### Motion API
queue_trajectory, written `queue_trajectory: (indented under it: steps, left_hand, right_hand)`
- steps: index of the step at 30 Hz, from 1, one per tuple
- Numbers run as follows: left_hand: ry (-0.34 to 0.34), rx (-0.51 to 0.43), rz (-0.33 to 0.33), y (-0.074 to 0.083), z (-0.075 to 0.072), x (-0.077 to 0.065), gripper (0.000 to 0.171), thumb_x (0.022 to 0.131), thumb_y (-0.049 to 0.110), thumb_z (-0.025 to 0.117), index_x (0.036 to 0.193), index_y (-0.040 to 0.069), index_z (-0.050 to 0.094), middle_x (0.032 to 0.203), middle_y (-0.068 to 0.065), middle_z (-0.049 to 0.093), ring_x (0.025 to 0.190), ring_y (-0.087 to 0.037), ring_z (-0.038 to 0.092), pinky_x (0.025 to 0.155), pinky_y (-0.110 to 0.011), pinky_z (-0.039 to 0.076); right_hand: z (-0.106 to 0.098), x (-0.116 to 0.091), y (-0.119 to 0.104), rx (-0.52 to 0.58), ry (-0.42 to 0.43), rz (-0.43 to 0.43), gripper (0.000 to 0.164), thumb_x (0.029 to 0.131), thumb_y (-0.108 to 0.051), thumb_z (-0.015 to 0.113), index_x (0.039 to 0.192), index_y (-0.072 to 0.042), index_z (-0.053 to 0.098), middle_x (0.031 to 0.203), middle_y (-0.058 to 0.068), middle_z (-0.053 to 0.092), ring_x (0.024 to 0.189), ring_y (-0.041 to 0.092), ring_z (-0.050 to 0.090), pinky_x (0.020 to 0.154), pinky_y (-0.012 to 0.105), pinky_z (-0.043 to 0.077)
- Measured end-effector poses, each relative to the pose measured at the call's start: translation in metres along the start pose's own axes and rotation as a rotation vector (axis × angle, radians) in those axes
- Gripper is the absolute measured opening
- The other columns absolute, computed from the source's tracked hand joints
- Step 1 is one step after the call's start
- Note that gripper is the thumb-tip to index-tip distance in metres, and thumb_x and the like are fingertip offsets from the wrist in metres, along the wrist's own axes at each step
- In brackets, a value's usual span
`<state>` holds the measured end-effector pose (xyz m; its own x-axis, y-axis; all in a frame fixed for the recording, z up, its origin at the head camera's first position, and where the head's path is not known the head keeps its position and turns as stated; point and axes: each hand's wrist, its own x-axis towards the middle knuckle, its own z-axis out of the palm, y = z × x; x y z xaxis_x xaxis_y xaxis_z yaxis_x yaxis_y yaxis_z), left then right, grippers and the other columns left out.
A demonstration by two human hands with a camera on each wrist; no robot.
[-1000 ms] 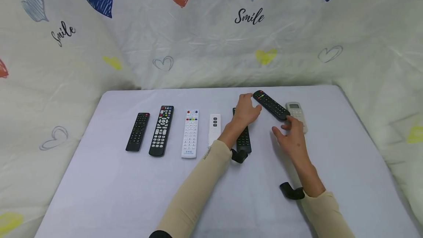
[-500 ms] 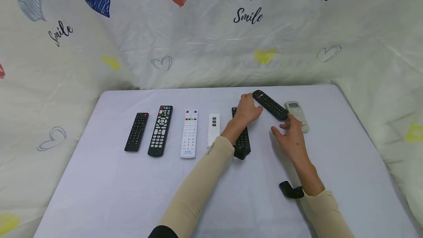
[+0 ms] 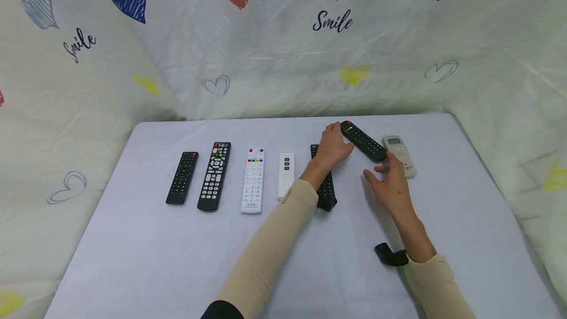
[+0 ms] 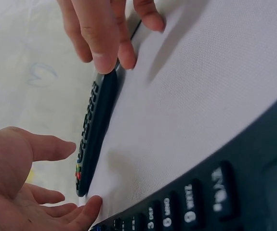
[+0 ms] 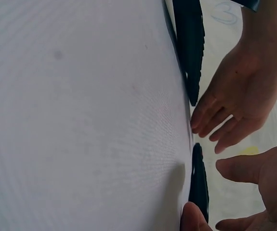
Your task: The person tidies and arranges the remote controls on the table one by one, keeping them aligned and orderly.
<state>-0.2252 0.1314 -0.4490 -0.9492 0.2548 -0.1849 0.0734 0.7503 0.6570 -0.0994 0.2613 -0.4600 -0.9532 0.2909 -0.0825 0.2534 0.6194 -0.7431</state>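
A black remote control (image 3: 363, 141) lies slanted near the table's far edge, coloured buttons at its upper left end. By that end is my left hand (image 3: 333, 145), fingers loosely extended and thumb apart; in the left wrist view the thumb stands clear of the remote. At the lower right end, fingertips of my right hand (image 3: 392, 178) touch the remote or nearly so, its thumb spread away. The left wrist view shows these right fingers (image 4: 102, 38) over the remote's end (image 4: 97, 125). A grey remote with a small display (image 3: 397, 149) lies partly behind the right hand.
Another black remote (image 3: 327, 188) lies partly hidden under my left wrist. Leftward stand a small white remote (image 3: 286, 171), a long white one (image 3: 253, 181), a black one with white buttons (image 3: 214, 176) and a smaller black one (image 3: 182, 177). A heart-print sheet (image 3: 274, 63) hangs behind the table.
My left hand and forearm have shifted slightly to the right and away from me. The right hand stays at the slanted remote's near end, and the remotes have barely moved.
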Motion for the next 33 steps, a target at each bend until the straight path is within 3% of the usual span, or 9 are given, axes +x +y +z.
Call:
queue_trajectory:
  steps: [11, 22, 27, 29, 31, 33]
  left_hand:
    - [-0.027, 0.060, 0.011, 0.003, -0.001, 0.003, 0.074, 0.101, 0.029, 0.064, 0.164, 0.009, 0.030, 0.169, -0.004, 0.037, 0.156, -0.022, 0.038, 0.126, -0.027, 0.034]
    - [-0.015, 0.100, 0.034, 0.002, -0.002, 0.009, 0.069, 0.100, 0.029, 0.067, 0.159, 0.006, 0.038, 0.161, -0.010, 0.047, 0.151, -0.024, 0.044, 0.123, -0.029, 0.038]
    - [-0.003, 0.087, 0.038, 0.003, -0.005, 0.012, 0.067, 0.099, 0.027, 0.068, 0.157, 0.007, 0.041, 0.154, -0.013, 0.053, 0.144, -0.026, 0.051, 0.119, -0.031, 0.044]
    - [-0.008, 0.081, 0.038, 0.003, -0.007, 0.012, 0.067, 0.098, 0.026, 0.068, 0.157, 0.007, 0.042, 0.151, -0.014, 0.054, 0.141, -0.026, 0.054, 0.116, -0.032, 0.046]
    - [-0.015, 0.067, 0.039, 0.004, -0.008, 0.013, 0.066, 0.098, 0.025, 0.067, 0.157, 0.006, 0.042, 0.150, -0.015, 0.055, 0.138, -0.027, 0.057, 0.113, -0.033, 0.049]
    - [-0.017, 0.051, 0.032, 0.005, -0.008, 0.013, 0.067, 0.098, 0.024, 0.068, 0.157, 0.007, 0.042, 0.150, -0.016, 0.055, 0.135, -0.026, 0.059, 0.110, -0.032, 0.051]
  right_hand:
    - [0.000, 0.001, 0.002, 0.003, -0.006, -0.004, 0.085, 0.101, -0.015, 0.064, 0.163, 0.007, 0.010, 0.152, 0.036, 0.041, 0.134, 0.050, 0.052, 0.106, 0.061, 0.047]
    - [-0.003, 0.005, 0.003, 0.033, 0.013, -0.021, 0.081, 0.100, -0.010, 0.065, 0.161, 0.009, 0.015, 0.151, 0.036, 0.040, 0.130, 0.048, 0.055, 0.102, 0.054, 0.047]
    - [-0.004, 0.006, 0.004, 0.071, 0.044, -0.043, 0.079, 0.097, -0.005, 0.067, 0.160, 0.010, 0.020, 0.140, 0.038, 0.048, 0.137, 0.049, 0.048, 0.115, 0.056, 0.037]
    - [-0.004, 0.005, 0.004, 0.071, 0.050, -0.046, 0.079, 0.096, -0.004, 0.067, 0.159, 0.010, 0.021, 0.139, 0.038, 0.048, 0.135, 0.049, 0.050, 0.112, 0.051, 0.041]
    - [-0.004, 0.005, 0.004, 0.070, 0.049, -0.043, 0.079, 0.096, -0.003, 0.068, 0.159, 0.010, 0.022, 0.140, 0.038, 0.046, 0.129, 0.048, 0.057, 0.100, 0.035, 0.048]
    - [-0.004, 0.005, 0.005, 0.076, 0.047, -0.040, 0.080, 0.095, -0.002, 0.069, 0.159, 0.009, 0.023, 0.141, 0.038, 0.045, 0.120, 0.046, 0.062, 0.084, 0.017, 0.047]
